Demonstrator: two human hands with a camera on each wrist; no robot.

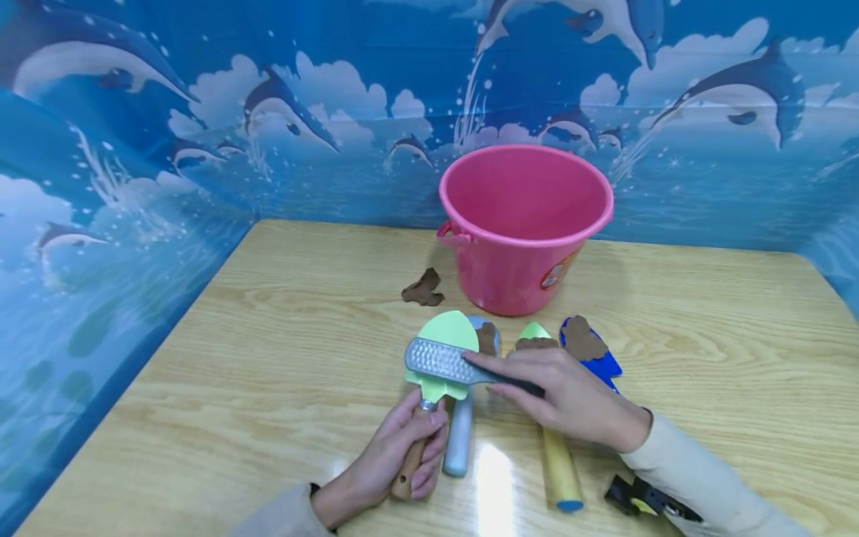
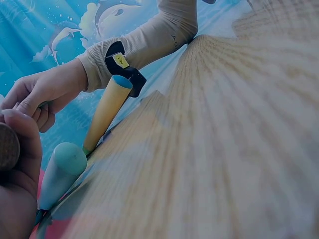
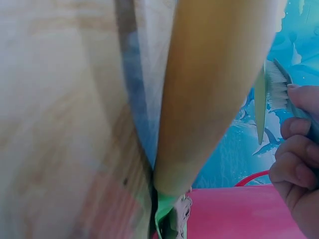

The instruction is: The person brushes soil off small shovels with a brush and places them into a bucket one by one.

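Note:
My left hand (image 1: 411, 444) grips the wooden handle of a light green hand trowel (image 1: 451, 327), its blade tilted up over the table. In my right hand (image 1: 570, 388) is a grey scrubbing brush (image 1: 439, 359), with the index finger laid along its back. The brush lies across the trowel blade. White bristles (image 3: 276, 84) face the trowel's green blade (image 3: 260, 107) in the right wrist view, right at its surface. Below the hands lie a light blue trowel (image 1: 459, 440) and a second green trowel with a yellowish handle (image 1: 559, 466).
A pink bucket (image 1: 513, 276) stands at the back. Brown clumps (image 1: 584, 339) sit on a dark blue trowel (image 1: 607, 367) at the right, and another brown piece (image 1: 423, 289) lies left of the bucket. A dolphin-print cloth (image 1: 335, 171) hangs behind the wooden table (image 1: 268, 358).

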